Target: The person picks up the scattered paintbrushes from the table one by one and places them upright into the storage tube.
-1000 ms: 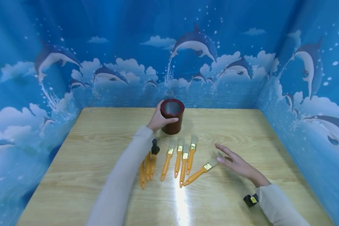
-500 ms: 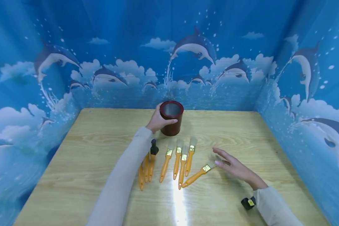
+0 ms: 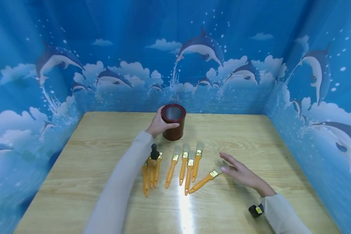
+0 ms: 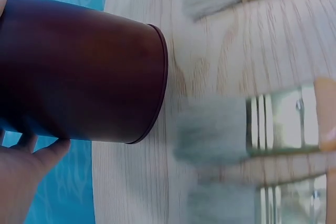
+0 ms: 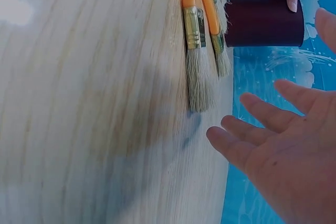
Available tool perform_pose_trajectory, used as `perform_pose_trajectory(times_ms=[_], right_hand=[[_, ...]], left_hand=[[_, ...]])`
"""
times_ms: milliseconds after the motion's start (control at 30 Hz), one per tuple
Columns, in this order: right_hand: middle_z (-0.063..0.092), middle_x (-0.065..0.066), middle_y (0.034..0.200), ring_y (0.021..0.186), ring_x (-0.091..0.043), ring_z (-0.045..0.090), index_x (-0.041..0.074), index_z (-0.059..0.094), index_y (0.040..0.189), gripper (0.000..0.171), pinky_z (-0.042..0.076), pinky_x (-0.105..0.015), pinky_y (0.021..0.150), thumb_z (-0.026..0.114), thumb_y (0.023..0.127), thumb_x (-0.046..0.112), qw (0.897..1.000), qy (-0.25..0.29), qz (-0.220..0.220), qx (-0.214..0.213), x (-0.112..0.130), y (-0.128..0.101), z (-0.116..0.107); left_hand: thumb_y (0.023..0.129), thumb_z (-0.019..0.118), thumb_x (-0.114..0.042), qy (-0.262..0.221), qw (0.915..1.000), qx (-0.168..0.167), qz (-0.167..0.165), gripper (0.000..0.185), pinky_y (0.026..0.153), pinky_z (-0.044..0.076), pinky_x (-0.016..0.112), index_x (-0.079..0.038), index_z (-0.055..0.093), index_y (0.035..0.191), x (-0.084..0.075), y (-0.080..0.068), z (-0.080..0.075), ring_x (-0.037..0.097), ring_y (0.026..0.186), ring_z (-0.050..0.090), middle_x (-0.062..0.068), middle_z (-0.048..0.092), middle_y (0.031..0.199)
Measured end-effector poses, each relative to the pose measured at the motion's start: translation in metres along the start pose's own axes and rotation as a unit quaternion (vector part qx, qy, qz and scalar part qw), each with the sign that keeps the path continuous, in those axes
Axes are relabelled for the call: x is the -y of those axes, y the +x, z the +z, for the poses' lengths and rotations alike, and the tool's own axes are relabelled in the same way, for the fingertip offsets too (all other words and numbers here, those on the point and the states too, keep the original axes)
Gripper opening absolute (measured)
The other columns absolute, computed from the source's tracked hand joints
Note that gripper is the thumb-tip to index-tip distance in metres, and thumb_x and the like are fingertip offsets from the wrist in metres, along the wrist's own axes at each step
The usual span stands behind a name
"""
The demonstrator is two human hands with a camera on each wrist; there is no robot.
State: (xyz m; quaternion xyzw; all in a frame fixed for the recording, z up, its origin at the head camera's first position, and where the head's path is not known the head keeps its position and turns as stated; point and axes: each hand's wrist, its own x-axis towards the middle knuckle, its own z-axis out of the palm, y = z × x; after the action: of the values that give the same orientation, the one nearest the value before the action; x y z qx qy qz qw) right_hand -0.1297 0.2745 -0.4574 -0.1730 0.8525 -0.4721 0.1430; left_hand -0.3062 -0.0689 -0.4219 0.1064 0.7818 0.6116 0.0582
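My left hand grips a dark red-brown cylindrical pot near its rim, thumb across the front and fingers round the far side. The pot stands upright, open end up, toward the back of the table. In the left wrist view its smooth wall fills the left side, with paintbrush bristles close by. My right hand hovers over the right part of the table with its fingers spread and nothing in them. Nearest to it lies a slanted paintbrush with an orange handle, its bristle tip by the thumb.
Several more orange-handled paintbrushes lie in front of the pot, bristles pointing away. A few others are partly hidden by the left forearm. The wooden table ends at a blue dolphin-print curtain at the back and sides.
Over the last half second, my left hand and the pot have moved slightly left, uncovering more of the brushes beside the forearm. The right hand stays nearly still.
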Motion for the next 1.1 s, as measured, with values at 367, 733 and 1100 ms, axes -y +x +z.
perform_pose_trajectory(times_ms=[367, 733, 1100], right_hand=[[0.026, -0.023, 0.153, 0.140, -0.045, 0.021, 0.008, 0.023, 0.152, 0.059, 0.024, -0.066, 0.106, 0.049, 0.101, 0.022, 1.000, 0.000, 0.004, 0.004, -0.002, 0.001, 0.007], [0.026, -0.021, 0.153, 0.140, -0.043, 0.024, 0.009, 0.023, 0.152, 0.060, 0.026, -0.064, 0.107, 0.049, 0.101, 0.026, 1.000, 0.005, 0.008, 0.008, -0.002, 0.001, 0.007], [0.026, -0.022, 0.153, 0.139, -0.046, 0.022, 0.008, 0.024, 0.152, 0.059, 0.025, -0.066, 0.106, 0.049, 0.101, 0.025, 1.000, -0.013, 0.016, 0.006, 0.000, 0.002, 0.009]], left_hand=[[0.073, 0.084, -0.033, 0.014, 0.9992, -0.035, -0.014, 0.103, 0.102, 0.042, 0.051, -0.013, 0.019, 0.150, 0.025, -0.007, -0.040, 0.029, 0.130, 0.040, 0.010, 0.035, 0.147], [0.071, 0.084, -0.041, 0.050, 0.9967, -0.056, -0.031, 0.109, 0.103, 0.040, 0.053, -0.013, 0.016, 0.152, 0.032, -0.029, -0.081, 0.030, 0.133, 0.036, 0.012, 0.032, 0.150], [0.073, 0.083, -0.039, 0.064, 0.9941, -0.080, -0.036, 0.108, 0.106, 0.035, 0.056, -0.012, 0.015, 0.152, 0.036, -0.056, -0.115, 0.033, 0.136, 0.032, 0.014, 0.030, 0.151]])
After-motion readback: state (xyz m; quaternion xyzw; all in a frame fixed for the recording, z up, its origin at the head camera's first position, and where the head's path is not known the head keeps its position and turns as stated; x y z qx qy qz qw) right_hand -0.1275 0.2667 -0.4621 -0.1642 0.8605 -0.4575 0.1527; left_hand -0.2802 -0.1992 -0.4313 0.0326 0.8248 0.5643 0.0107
